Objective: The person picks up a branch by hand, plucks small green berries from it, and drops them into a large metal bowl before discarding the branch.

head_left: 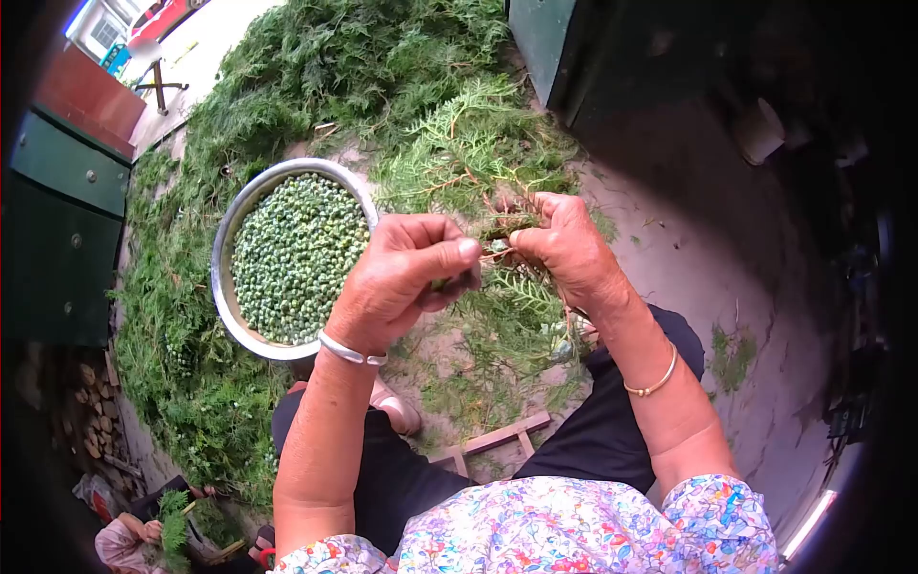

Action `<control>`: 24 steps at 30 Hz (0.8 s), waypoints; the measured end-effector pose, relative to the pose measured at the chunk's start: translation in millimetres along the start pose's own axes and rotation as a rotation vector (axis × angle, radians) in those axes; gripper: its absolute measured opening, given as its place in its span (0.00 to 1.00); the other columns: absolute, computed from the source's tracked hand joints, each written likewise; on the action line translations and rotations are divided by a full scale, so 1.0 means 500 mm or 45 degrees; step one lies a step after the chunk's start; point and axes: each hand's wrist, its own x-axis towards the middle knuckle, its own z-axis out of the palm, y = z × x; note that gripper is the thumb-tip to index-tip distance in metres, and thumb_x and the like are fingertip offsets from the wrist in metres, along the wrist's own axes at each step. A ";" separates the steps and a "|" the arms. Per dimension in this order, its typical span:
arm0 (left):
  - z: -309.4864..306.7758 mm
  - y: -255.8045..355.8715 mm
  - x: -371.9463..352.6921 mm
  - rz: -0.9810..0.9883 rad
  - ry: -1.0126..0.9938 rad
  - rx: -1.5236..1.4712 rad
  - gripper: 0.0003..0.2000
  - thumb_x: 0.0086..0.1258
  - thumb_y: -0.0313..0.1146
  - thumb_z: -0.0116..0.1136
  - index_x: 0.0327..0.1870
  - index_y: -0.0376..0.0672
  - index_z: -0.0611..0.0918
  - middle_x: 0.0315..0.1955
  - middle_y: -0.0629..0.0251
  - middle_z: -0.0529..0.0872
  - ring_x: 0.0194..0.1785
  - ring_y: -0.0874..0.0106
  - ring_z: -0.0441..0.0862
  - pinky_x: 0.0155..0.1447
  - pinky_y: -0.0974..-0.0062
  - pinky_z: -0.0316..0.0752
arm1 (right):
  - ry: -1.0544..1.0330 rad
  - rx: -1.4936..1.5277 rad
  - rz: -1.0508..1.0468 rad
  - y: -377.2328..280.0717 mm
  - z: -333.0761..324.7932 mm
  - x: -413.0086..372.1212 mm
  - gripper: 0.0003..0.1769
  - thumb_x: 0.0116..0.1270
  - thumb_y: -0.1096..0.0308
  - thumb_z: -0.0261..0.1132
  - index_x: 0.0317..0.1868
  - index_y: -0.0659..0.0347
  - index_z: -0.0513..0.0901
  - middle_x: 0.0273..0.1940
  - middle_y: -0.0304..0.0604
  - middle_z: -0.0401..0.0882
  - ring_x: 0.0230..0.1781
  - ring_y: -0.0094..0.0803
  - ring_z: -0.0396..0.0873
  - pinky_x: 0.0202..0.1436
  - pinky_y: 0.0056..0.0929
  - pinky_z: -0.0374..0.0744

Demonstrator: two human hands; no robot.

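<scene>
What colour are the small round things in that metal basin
The small round things in the metal basin are green, clearest in the head view.

Left of the left hand (406, 273), a basin (226, 292) is filled with berries (298, 258). A sprig (459, 167) is held in the right hand (572, 247). Beyond both hands, the floor (660, 249) is covered by heaped branches (354, 67); on the near side of both hands, a frame (507, 432) is laid.

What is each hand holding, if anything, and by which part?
Right hand: a leafy evergreen branch, by its stem. Left hand: whether it holds anything cannot be told.
</scene>
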 end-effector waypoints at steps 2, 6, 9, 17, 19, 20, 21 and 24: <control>0.017 -0.008 -0.009 -0.188 -0.024 0.213 0.06 0.63 0.30 0.62 0.33 0.36 0.81 0.24 0.67 0.81 0.21 0.82 0.72 0.22 0.87 0.64 | 0.035 0.114 0.013 -0.005 -0.001 0.004 0.19 0.54 0.84 0.56 0.49 0.74 0.77 0.40 0.44 0.81 0.36 0.24 0.80 0.40 0.22 0.81; 0.042 -0.067 0.013 -0.140 0.348 0.361 0.05 0.63 0.27 0.60 0.35 0.35 0.81 0.22 0.70 0.80 0.17 0.85 0.67 0.18 0.86 0.58 | 0.066 0.213 0.041 -0.022 -0.002 0.004 0.19 0.53 0.86 0.55 0.48 0.74 0.76 0.41 0.46 0.81 0.37 0.27 0.82 0.40 0.24 0.84; 0.053 -0.098 0.034 0.024 0.657 0.282 0.05 0.63 0.27 0.60 0.36 0.35 0.81 0.20 0.74 0.77 0.16 0.85 0.66 0.17 0.86 0.56 | 0.033 0.143 0.016 -0.009 -0.004 0.009 0.18 0.52 0.86 0.54 0.46 0.74 0.77 0.40 0.45 0.81 0.36 0.27 0.81 0.39 0.25 0.83; 0.076 -0.113 0.045 0.186 0.597 0.193 0.03 0.60 0.24 0.61 0.33 0.36 0.84 0.20 0.77 0.78 0.21 0.86 0.69 0.22 0.84 0.65 | 0.011 0.005 -0.075 0.005 -0.007 0.009 0.21 0.55 0.83 0.53 0.51 0.76 0.75 0.42 0.46 0.82 0.35 0.23 0.80 0.39 0.19 0.79; 0.088 -0.111 0.046 0.269 0.551 0.134 0.04 0.61 0.25 0.61 0.35 0.37 0.84 0.22 0.77 0.79 0.21 0.86 0.70 0.22 0.84 0.64 | 0.029 -0.032 -0.072 0.003 -0.007 0.010 0.21 0.55 0.83 0.53 0.52 0.76 0.75 0.42 0.44 0.82 0.34 0.22 0.79 0.39 0.19 0.79; 0.089 -0.109 0.048 0.259 0.490 0.110 0.04 0.61 0.25 0.60 0.35 0.39 0.83 0.23 0.76 0.80 0.22 0.86 0.71 0.21 0.86 0.64 | 0.046 -0.070 -0.074 0.002 -0.007 0.010 0.22 0.55 0.83 0.54 0.52 0.75 0.75 0.41 0.43 0.82 0.34 0.21 0.78 0.38 0.19 0.78; 0.089 -0.106 0.048 0.257 0.488 0.111 0.04 0.61 0.25 0.60 0.35 0.39 0.83 0.23 0.76 0.80 0.22 0.86 0.71 0.21 0.86 0.64 | 0.048 -0.069 -0.073 -0.001 -0.004 0.007 0.22 0.55 0.83 0.54 0.52 0.75 0.75 0.41 0.43 0.82 0.34 0.21 0.78 0.38 0.19 0.78; 0.083 -0.085 0.044 0.066 0.520 -0.053 0.01 0.62 0.25 0.59 0.32 0.42 0.81 0.22 0.76 0.79 0.20 0.86 0.72 0.19 0.88 0.62 | 0.139 -0.248 -0.086 0.003 -0.001 0.005 0.14 0.55 0.78 0.56 0.43 0.74 0.79 0.33 0.43 0.82 0.29 0.20 0.75 0.31 0.24 0.76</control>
